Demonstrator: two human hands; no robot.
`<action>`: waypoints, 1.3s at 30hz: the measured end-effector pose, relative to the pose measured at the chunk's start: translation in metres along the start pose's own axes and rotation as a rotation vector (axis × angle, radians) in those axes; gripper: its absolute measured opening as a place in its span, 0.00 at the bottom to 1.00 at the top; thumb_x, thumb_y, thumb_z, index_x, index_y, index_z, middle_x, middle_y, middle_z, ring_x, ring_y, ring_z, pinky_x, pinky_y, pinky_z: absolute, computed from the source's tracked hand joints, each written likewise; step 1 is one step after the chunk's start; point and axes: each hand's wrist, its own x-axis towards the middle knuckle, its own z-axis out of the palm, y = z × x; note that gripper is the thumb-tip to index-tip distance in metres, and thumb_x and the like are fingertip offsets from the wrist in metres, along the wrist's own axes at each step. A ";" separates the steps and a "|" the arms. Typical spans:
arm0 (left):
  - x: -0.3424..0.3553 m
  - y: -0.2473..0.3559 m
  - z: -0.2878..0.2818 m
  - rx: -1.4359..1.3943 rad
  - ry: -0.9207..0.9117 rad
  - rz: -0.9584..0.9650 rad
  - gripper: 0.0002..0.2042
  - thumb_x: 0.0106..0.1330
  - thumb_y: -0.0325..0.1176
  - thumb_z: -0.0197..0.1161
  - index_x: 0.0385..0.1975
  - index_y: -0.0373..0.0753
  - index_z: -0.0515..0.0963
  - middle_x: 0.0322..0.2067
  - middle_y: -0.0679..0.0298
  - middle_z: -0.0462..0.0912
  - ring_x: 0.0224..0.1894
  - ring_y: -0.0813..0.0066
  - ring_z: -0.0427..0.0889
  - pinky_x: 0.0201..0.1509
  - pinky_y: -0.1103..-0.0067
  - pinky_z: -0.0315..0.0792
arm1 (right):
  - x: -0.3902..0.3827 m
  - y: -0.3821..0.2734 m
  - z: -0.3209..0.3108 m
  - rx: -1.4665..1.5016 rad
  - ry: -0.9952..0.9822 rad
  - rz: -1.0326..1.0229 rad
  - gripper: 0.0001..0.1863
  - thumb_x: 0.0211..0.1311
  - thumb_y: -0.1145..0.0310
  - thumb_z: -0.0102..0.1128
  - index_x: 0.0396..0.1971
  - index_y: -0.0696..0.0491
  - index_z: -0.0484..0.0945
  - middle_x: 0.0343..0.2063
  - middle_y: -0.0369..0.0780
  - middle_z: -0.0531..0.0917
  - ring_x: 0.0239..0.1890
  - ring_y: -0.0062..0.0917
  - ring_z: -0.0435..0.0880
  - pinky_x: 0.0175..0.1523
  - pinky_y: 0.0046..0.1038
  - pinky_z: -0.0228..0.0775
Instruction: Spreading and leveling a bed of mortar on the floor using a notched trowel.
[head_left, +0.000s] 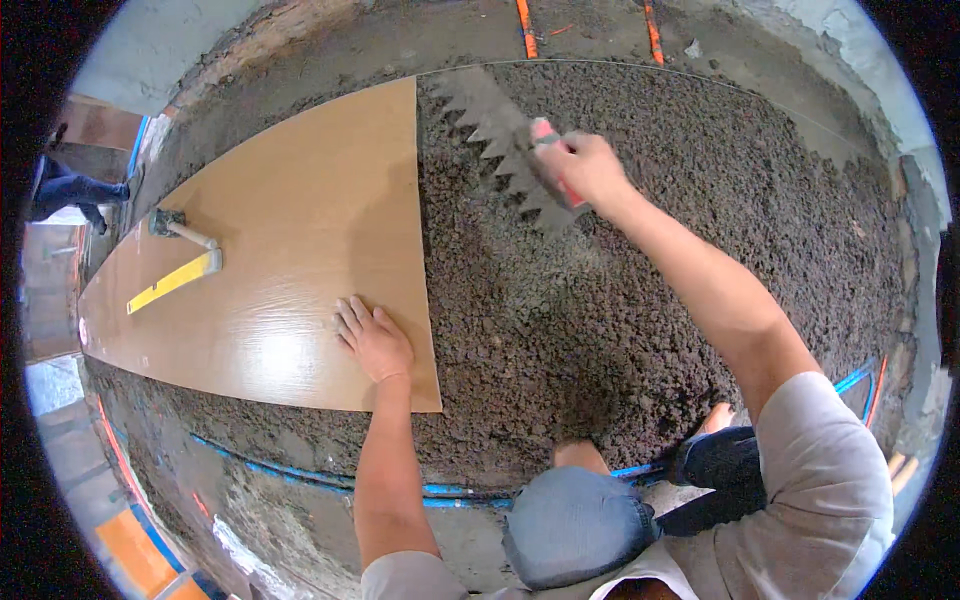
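Note:
My left hand [377, 342] lies flat with fingers spread on a large glossy tan tile [300, 190], close to its near right corner. My right hand [592, 168] is closed round the red handle of a notched trowel [487, 125]. The trowel's toothed blade is over the dark, crumbly mortar bed [650, 330], beside the tile's far right edge. Motion blurs the blade, so I cannot tell whether it touches the mortar.
A mallet [190, 233] and a yellow spirit level [172, 281] rest on the tile's left part. Blue conduits [450, 492] run along the near side. Orange conduits [526, 28] stick out at the far side, near a taut string. Another person's legs [85, 190] show at far left.

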 end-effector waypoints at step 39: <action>0.003 0.002 0.002 -0.011 0.016 -0.008 0.24 0.70 0.42 0.40 0.62 0.36 0.60 0.65 0.52 0.56 0.67 0.50 0.52 0.69 0.59 0.45 | -0.185 -0.001 0.111 1.140 -0.416 0.562 0.17 0.63 0.53 0.54 0.29 0.53 0.69 0.14 0.35 0.73 0.14 0.21 0.72 0.19 0.25 0.67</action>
